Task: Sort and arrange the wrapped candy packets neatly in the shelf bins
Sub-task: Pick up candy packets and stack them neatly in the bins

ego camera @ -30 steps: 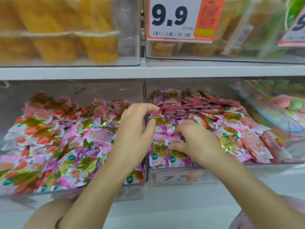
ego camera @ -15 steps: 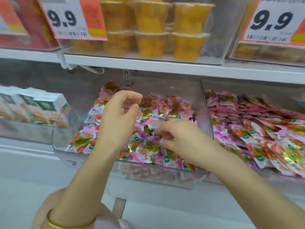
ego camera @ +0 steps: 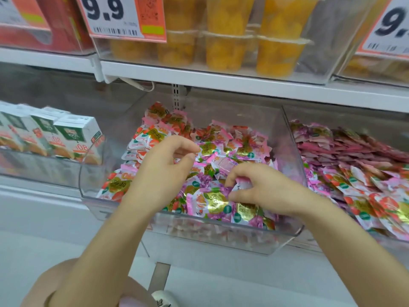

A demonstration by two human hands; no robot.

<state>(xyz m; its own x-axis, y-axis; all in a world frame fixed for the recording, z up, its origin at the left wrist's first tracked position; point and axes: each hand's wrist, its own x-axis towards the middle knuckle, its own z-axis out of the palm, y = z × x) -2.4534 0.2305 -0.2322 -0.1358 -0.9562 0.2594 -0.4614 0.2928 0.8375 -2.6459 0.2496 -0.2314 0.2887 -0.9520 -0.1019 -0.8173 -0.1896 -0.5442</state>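
Orange-edged price tag (ego camera: 115, 16) reads 9.9 above pink candy packets (ego camera: 223, 149).

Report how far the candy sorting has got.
Done: back rows in the right bin lie stacked flat. In hand: the right hand pinches a packet in the middle bin; the left hand hovers, empty. Left: the middle bin's pile is jumbled, the right bin's front too.

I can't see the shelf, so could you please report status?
Right hand pinches a candy packet. Left hand empty over the clear bin. Packets jumbled. Nothing blocking.
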